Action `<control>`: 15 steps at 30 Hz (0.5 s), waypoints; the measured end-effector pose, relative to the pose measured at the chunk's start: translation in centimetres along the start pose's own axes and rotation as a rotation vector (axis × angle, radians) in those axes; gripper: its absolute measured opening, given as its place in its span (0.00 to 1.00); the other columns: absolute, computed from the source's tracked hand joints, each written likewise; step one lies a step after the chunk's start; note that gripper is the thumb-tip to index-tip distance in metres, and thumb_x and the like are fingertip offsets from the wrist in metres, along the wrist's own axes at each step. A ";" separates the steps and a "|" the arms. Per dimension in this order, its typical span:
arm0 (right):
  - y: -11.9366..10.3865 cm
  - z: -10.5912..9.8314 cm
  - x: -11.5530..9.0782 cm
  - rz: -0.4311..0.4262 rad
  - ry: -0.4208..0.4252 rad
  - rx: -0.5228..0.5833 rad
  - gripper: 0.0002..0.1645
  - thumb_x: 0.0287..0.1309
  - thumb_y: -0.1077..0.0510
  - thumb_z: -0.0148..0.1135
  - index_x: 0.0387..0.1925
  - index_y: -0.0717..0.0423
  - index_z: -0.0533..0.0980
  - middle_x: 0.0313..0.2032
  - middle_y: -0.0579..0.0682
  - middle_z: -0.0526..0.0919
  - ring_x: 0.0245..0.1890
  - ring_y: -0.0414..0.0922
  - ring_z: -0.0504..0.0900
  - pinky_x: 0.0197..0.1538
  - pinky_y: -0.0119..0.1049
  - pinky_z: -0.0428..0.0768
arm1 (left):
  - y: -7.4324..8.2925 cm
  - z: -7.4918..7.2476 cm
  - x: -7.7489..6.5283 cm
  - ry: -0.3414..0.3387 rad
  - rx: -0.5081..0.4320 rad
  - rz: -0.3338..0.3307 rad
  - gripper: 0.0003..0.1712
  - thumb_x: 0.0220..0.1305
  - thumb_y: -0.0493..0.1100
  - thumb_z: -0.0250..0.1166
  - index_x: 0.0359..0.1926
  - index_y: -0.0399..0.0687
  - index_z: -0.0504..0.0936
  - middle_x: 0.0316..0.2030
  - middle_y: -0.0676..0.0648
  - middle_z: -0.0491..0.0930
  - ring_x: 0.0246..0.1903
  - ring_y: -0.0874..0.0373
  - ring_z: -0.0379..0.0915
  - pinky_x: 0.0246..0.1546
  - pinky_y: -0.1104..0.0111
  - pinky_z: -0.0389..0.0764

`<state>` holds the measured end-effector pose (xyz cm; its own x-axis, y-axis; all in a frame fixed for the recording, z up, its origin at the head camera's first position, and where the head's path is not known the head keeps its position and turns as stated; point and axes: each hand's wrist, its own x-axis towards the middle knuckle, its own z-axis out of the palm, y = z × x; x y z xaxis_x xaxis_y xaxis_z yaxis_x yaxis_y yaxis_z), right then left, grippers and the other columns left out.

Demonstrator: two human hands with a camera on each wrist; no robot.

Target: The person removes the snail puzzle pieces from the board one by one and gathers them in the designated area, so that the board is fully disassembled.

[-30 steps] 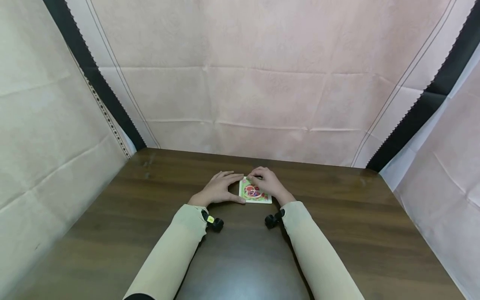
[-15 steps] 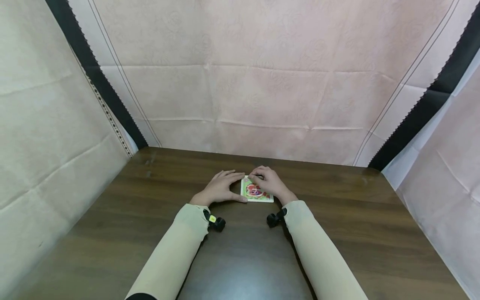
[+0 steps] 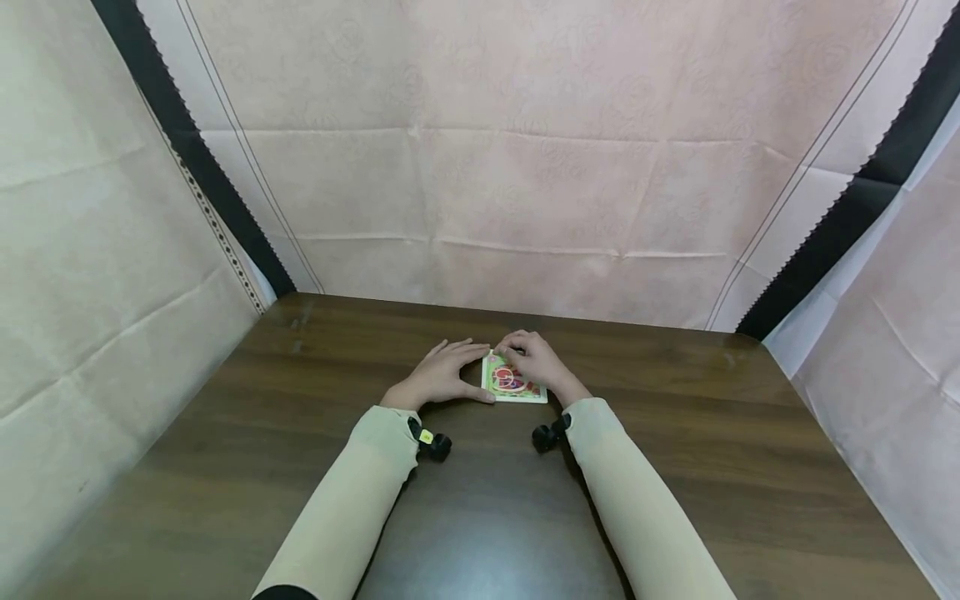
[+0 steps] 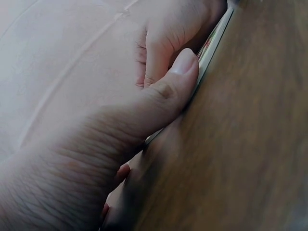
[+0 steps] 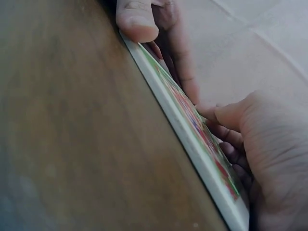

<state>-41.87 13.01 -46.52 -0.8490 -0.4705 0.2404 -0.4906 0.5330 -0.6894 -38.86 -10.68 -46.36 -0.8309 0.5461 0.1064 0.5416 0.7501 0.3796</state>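
Saw at left a bare left hand (image 3: 437, 379), thumb and fingers spread apart, touching the left side of a white-bordered rectangular picture card (image 3: 513, 385) printed in green and red, flat between both hands. Saw at right a bare right hand (image 3: 543, 367), fingers curled, tips at the card's far edge; could not tell whether pinching it or only touching. Judged the step in hand as steadying the card and working at that edge; judged the next move to call for a steady left hand and light right fingertips. Found beneath a dark brown, wood-grained table (image 3: 675, 408). Noted, left to right, a creased off-white cloth wall (image 3: 90, 250), a black band (image 3: 198, 150), a pale pinkish back cloth (image 3: 487, 192), a second black band (image 3: 865, 187) and another pale cloth wall (image 3: 900, 367).
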 end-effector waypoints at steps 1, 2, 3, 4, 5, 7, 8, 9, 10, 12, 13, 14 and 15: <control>0.0 0.0 0.0 0.010 -0.001 0.011 0.14 0.76 0.54 0.55 0.48 0.51 0.85 0.53 0.47 0.80 0.57 0.49 0.72 0.59 0.53 0.73 | 0.0 0.0 0.0 -0.001 -0.002 0.000 0.64 0.44 0.85 0.63 0.77 0.59 0.61 0.75 0.56 0.60 0.77 0.54 0.45 0.75 0.48 0.38; 0.0 0.1 0.0 0.013 0.000 0.021 0.14 0.76 0.55 0.54 0.48 0.52 0.85 0.53 0.48 0.80 0.56 0.49 0.72 0.59 0.52 0.73 | 0.0 0.0 0.0 -0.003 -0.005 0.001 0.64 0.44 0.85 0.63 0.78 0.59 0.61 0.75 0.56 0.60 0.77 0.54 0.45 0.75 0.48 0.38; 0.0 0.1 0.0 0.023 0.001 0.026 0.14 0.76 0.54 0.55 0.48 0.51 0.85 0.53 0.47 0.80 0.56 0.48 0.73 0.58 0.51 0.73 | 0.0 0.1 -0.1 -0.003 -0.007 0.000 0.64 0.44 0.85 0.63 0.78 0.59 0.61 0.75 0.56 0.60 0.77 0.54 0.45 0.75 0.48 0.38; -0.1 0.2 -0.1 0.039 0.003 0.034 0.13 0.75 0.52 0.55 0.49 0.50 0.84 0.53 0.47 0.81 0.55 0.48 0.73 0.58 0.51 0.73 | 0.0 0.1 -0.1 -0.001 -0.010 0.001 0.64 0.44 0.84 0.64 0.78 0.59 0.61 0.75 0.55 0.60 0.77 0.54 0.45 0.75 0.48 0.37; -0.1 0.2 -0.1 0.060 0.003 0.050 0.13 0.74 0.51 0.57 0.49 0.48 0.84 0.52 0.47 0.80 0.54 0.47 0.74 0.57 0.50 0.74 | 0.0 0.1 -0.1 -0.001 -0.013 0.000 0.64 0.44 0.84 0.64 0.78 0.59 0.61 0.75 0.56 0.60 0.77 0.54 0.45 0.75 0.48 0.38; -0.2 0.3 -0.3 0.105 0.006 0.074 0.11 0.72 0.48 0.60 0.49 0.45 0.83 0.51 0.46 0.78 0.51 0.47 0.75 0.54 0.49 0.76 | 0.0 0.1 -0.1 -0.001 -0.014 -0.001 0.64 0.44 0.84 0.64 0.78 0.59 0.61 0.75 0.56 0.59 0.77 0.54 0.45 0.75 0.48 0.37; -0.2 0.4 -0.4 0.122 0.009 0.087 0.11 0.70 0.47 0.62 0.48 0.44 0.82 0.51 0.47 0.77 0.50 0.46 0.75 0.53 0.49 0.77 | 0.0 0.1 -0.1 -0.001 -0.015 -0.001 0.64 0.44 0.85 0.64 0.78 0.60 0.61 0.75 0.56 0.59 0.77 0.54 0.45 0.75 0.48 0.37; -0.2 0.4 -0.5 0.140 0.014 0.095 0.11 0.69 0.46 0.63 0.48 0.42 0.82 0.50 0.47 0.76 0.50 0.46 0.75 0.52 0.48 0.78 | 0.0 0.1 -0.1 -0.001 -0.015 0.000 0.64 0.44 0.84 0.63 0.78 0.60 0.61 0.75 0.56 0.59 0.77 0.54 0.45 0.75 0.48 0.37; -0.2 0.4 -0.5 0.152 0.019 0.100 0.11 0.68 0.45 0.64 0.47 0.41 0.81 0.50 0.46 0.76 0.50 0.46 0.75 0.52 0.48 0.78 | 0.0 0.2 0.0 0.000 -0.015 -0.001 0.64 0.44 0.85 0.63 0.78 0.60 0.61 0.75 0.56 0.59 0.77 0.54 0.45 0.75 0.48 0.37; -0.2 0.5 -0.5 0.152 0.033 0.105 0.11 0.66 0.45 0.66 0.47 0.40 0.81 0.50 0.47 0.75 0.50 0.45 0.75 0.51 0.47 0.79 | 0.0 0.2 0.0 0.004 -0.008 0.003 0.64 0.45 0.85 0.63 0.78 0.60 0.61 0.75 0.56 0.59 0.77 0.54 0.45 0.75 0.48 0.37; -0.1 0.5 -0.5 0.146 0.040 0.103 0.11 0.66 0.44 0.66 0.47 0.40 0.81 0.49 0.47 0.75 0.50 0.45 0.75 0.52 0.47 0.78 | 0.0 0.2 0.0 0.003 -0.004 0.003 0.64 0.45 0.85 0.62 0.78 0.61 0.60 0.75 0.56 0.59 0.77 0.54 0.45 0.75 0.48 0.38; -0.1 0.4 -0.4 0.137 0.045 0.102 0.11 0.66 0.44 0.66 0.47 0.39 0.81 0.49 0.47 0.75 0.49 0.45 0.75 0.52 0.46 0.78 | -0.1 0.2 0.0 0.003 0.001 0.004 0.63 0.45 0.85 0.62 0.78 0.61 0.60 0.75 0.56 0.59 0.77 0.53 0.45 0.75 0.47 0.38; 0.0 0.4 -0.3 0.129 0.048 0.104 0.12 0.66 0.44 0.66 0.48 0.39 0.81 0.49 0.47 0.75 0.49 0.45 0.75 0.50 0.46 0.79 | -0.2 0.2 0.0 0.002 0.005 0.002 0.63 0.45 0.85 0.61 0.78 0.62 0.60 0.76 0.56 0.59 0.77 0.54 0.45 0.75 0.47 0.38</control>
<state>-41.53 12.81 -46.86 -0.9135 -0.3670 0.1759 -0.3557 0.5100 -0.7832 -38.94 -10.71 -46.62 -0.8301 0.5468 0.1092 0.5439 0.7510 0.3744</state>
